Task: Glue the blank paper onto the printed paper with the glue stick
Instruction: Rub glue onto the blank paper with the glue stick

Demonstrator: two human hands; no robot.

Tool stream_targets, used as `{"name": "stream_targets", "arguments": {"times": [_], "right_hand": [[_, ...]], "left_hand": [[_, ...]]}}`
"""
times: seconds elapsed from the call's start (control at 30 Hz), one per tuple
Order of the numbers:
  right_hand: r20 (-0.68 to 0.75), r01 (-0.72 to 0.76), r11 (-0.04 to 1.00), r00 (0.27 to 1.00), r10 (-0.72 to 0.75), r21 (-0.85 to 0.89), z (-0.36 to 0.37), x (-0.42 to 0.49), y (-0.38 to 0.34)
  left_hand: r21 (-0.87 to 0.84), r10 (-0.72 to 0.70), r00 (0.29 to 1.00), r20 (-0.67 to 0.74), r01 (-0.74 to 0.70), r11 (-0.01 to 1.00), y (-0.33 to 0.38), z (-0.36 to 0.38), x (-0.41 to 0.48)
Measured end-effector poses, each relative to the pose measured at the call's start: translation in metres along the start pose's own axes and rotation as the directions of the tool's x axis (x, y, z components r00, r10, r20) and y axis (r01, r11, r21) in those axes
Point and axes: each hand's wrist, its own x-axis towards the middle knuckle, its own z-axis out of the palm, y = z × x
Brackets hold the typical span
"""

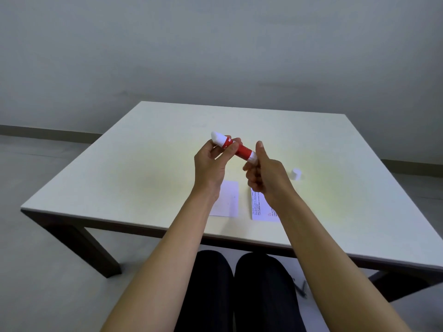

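Note:
A red glue stick (pixel 242 149) with white glue showing at its upper left end is held in the air above the table. My left hand (pixel 211 164) pinches its red barrel near the glue end. My right hand (pixel 266 176) grips the white base end, thumb up. The white cap (pixel 296 173) stands on the table to the right of my right hand. Below my hands lie the blank paper (pixel 229 200) and, to its right, the printed paper (pixel 262 207), partly hidden by my right forearm.
The pale table (pixel 119 176) has dark legs and stands against a grey wall. Its front edge runs just below the two papers. My dark-trousered legs show under the table.

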Motion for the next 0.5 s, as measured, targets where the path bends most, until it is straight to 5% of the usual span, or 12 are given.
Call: {"name": "stream_targets", "arguments": {"times": [0.13, 0.33, 0.5], "right_hand": [[0.092, 0.169, 0.976, 0.979, -0.183, 0.14, -0.007, 0.0, 0.005], [0.027, -0.14, 0.984, 0.99, 0.138, 0.111, -0.005, 0.004, 0.009], [0.178, 0.16, 0.98, 0.967, -0.18, 0.121, -0.016, 0.007, 0.014]], "left_hand": [[0.006, 0.003, 1.0, -0.022, -0.003, 1.0, -0.002, -0.002, 0.001], [0.043, -0.001, 0.996, 0.086, -0.003, 0.999, -0.008, -0.001, 0.001], [0.021, 0.01, 0.999, 0.04, -0.011, 1.0, -0.01, -0.005, 0.007]]}}
